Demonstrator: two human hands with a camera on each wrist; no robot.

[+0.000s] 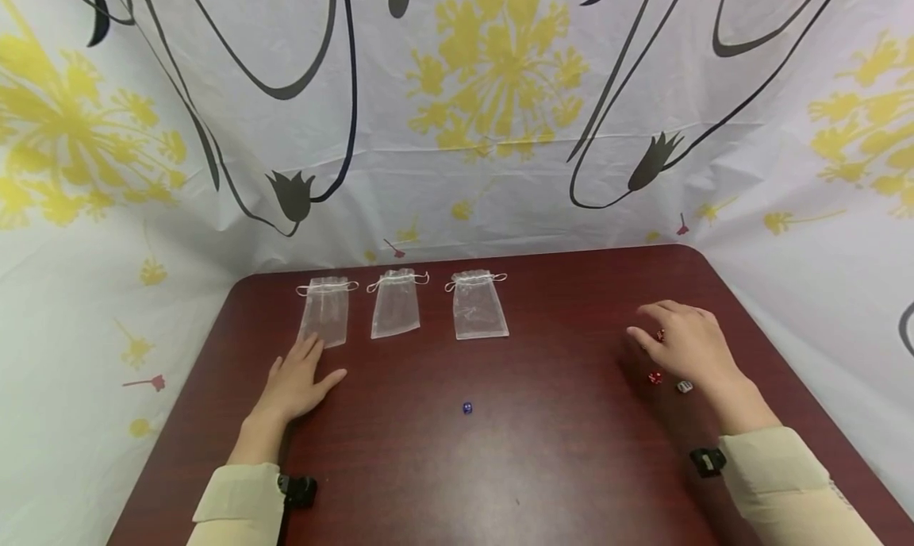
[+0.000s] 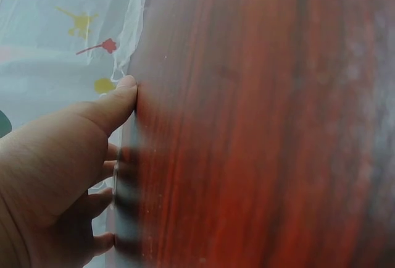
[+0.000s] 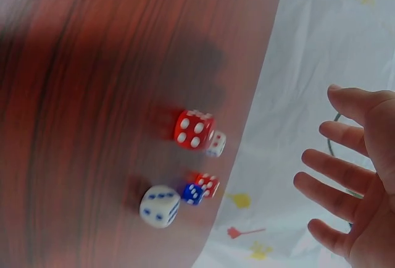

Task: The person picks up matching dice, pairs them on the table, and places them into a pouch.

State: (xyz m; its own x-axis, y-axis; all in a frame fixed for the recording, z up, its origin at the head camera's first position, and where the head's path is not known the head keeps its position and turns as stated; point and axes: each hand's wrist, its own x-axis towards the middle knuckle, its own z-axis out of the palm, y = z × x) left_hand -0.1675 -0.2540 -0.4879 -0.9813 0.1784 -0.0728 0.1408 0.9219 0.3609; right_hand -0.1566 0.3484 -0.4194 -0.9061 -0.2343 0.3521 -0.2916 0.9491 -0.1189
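Note:
My left hand (image 1: 291, 383) lies with spread, nearly straight fingers on the table, its fingertips at the lower edge of the leftmost sheer drawstring pouch (image 1: 325, 312). In the left wrist view the thumb (image 2: 117, 104) touches the tabletop. My right hand (image 1: 685, 344) hovers over a group of dice with loosely bent fingers and nothing held. Near it are a red die (image 3: 194, 129), a white die with blue pips (image 3: 160, 207), a blue die (image 3: 192, 194), a smaller red die (image 3: 208, 184) and a white die with red pips (image 3: 216, 144). In the head view the hand partly hides this group.
Two more sheer pouches, a middle one (image 1: 396, 304) and a right one (image 1: 479, 305), lie along the far side of the dark red table (image 1: 564, 467). A single blue die (image 1: 467, 408) sits near the table's middle. A flower-patterned white sheet (image 1: 400, 117) hangs behind.

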